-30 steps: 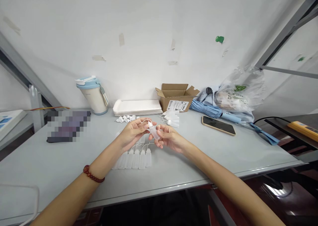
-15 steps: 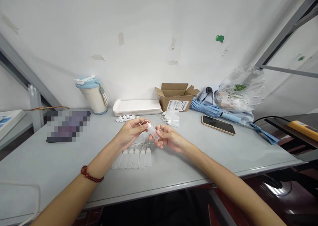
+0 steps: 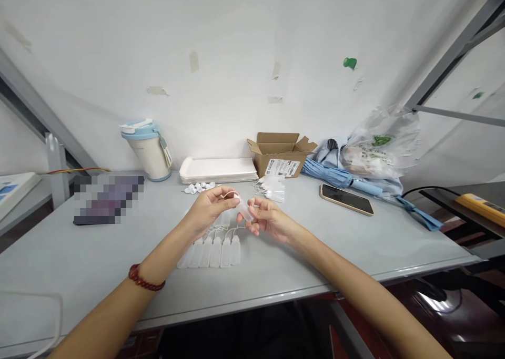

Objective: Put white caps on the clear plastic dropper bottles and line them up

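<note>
Above the table's middle, my right hand (image 3: 270, 219) has its thumb and fingers closed round the lower body of a small translucent white plastic bottle (image 3: 244, 211), which is tilted. My left hand (image 3: 211, 209) pinches the bottle's top end, where a thin white cord loops over the fingers. Its fingertips hide just how the cord meets the top. Below the hands, several similar bottles (image 3: 215, 253) lie side by side in a row, white cords at their upper ends. A few more translucent pieces (image 3: 223, 221) lie partly hidden behind my left hand.
Behind the hands lie small white caps (image 3: 199, 188), more corded pieces (image 3: 274, 188), a white envelope stack (image 3: 221, 170) and an open cardboard box (image 3: 282, 156). A tumbler (image 3: 150, 154) stands left; a phone (image 3: 347, 199), blue umbrella (image 3: 331, 174) and plastic bag (image 3: 379, 143) lie right.
My left fingers have shifted slightly over the bottle's top, so less of it shows. Both hands keep their grip in nearly the same place, and the view has barely moved.
</note>
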A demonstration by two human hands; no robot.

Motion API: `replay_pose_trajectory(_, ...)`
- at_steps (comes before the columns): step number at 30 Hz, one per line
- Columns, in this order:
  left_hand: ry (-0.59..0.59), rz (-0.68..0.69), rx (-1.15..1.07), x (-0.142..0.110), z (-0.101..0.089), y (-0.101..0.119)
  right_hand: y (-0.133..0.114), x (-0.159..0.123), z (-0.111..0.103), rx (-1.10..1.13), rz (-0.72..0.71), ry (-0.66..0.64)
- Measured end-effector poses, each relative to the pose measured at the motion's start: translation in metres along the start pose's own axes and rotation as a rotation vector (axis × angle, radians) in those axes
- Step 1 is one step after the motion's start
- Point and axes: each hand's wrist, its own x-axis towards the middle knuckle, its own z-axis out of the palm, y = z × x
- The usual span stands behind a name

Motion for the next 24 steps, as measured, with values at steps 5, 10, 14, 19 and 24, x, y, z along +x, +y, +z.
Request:
replay_pose_trajectory(5, 0.011, -0.010, 0.002, 0.0004, -0.0030, -0.0014, 0.0008, -0.0003, 0.0004, 0.009, 0.007, -0.007)
replay_pose_trajectory(10, -0.030, -0.020, -0.040, -0.0007, -0.0032, 0.0007, -0.0005, -0.0021, 0.0026, 0.068, 0.016, -0.029)
replay_pose_trajectory(14, -0.040, -0.046, -0.076, -0.0014, -0.0032, 0.0018, -0.0008, -0.0029, 0.0037, 0.088, 0.026, -0.050)
replay_pose_trajectory(19, -0.094, -0.029, -0.088, -0.0030, -0.0023, 0.0033, -0.0003, -0.0022, 0.0030, 0.087, 0.023, -0.042)
replay_pose_trajectory(24, -0.013, -0.032, -0.057, -0.0015, -0.0020, -0.0008, -0.0004, -0.0022, 0.0042, 0.075, 0.023, -0.046)
